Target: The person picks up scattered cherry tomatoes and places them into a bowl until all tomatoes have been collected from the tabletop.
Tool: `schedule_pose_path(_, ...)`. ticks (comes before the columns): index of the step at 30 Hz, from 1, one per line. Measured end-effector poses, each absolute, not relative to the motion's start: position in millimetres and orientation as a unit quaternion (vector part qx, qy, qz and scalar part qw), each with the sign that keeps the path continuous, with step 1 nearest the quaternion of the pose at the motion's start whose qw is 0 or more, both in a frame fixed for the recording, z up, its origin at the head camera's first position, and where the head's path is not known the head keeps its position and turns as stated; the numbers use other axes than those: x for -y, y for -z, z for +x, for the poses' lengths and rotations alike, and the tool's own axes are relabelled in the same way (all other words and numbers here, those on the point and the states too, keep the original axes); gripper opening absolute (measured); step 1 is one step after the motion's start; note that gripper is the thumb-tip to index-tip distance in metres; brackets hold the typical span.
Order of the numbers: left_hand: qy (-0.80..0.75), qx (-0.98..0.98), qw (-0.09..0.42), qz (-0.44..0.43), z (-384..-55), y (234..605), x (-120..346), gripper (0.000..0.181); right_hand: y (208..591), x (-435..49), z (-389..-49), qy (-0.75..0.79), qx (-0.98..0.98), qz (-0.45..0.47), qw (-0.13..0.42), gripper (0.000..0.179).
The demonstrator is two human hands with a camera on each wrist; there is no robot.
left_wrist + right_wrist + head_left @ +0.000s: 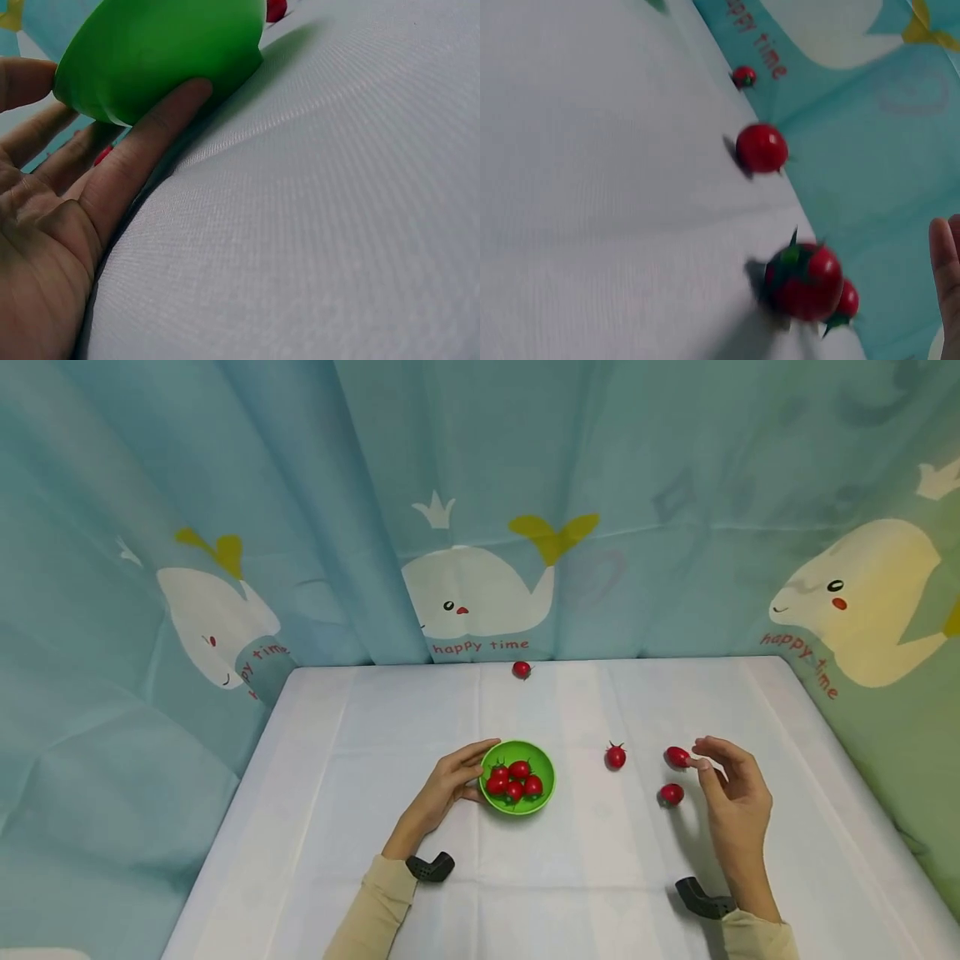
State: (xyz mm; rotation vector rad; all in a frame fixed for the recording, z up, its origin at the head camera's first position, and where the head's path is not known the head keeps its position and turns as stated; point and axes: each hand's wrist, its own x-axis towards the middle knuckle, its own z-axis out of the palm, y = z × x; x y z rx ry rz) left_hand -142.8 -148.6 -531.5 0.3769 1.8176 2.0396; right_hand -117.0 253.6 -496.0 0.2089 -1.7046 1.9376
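My left hand (442,789) holds the left side of a small green bowl (551,777), with fingers at the rim and the thumb lower on the wall. In the left wrist view, one digit lies along the bowl's outer wall (187,45). Several cherry tomatoes (514,791) with green stems sit inside it. My right hand (738,797) hovers over the table's right part, fingers bent loosely and nothing held. Its fingertips overlap an oblong tomato (677,757) in the head view. Just below lies another tomato (671,794), which looks large in the right wrist view.
One tomato (616,757) lies between the bowl and the right hand. A further tomato (521,669) is at the table's far edge. White cloth (360,727) covers the table, and a blue-green curtain (637,593) with whale prints hangs around it.
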Motion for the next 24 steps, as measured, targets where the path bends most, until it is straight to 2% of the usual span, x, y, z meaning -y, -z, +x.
schedule_pose_path(6,-0.726,-0.645,0.195,0.136,-144.1,534.3,150.2,0.051,502.7,-266.4,-117.8,-0.678,0.687,0.029,0.26,0.04)
schedule_pose_path(15,-0.724,-0.651,0.192,0.125,-143.5,535.1,149.5,0.052,516.6,-275.2,-121.3,-0.595,0.793,-0.02,0.128,0.049)
schedule_pose_path(24,-0.717,-0.655,0.2,0.131,-143.1,531.6,150.8,0.05,527.9,-271.8,-118.7,-0.501,0.858,-0.045,0.106,0.052)
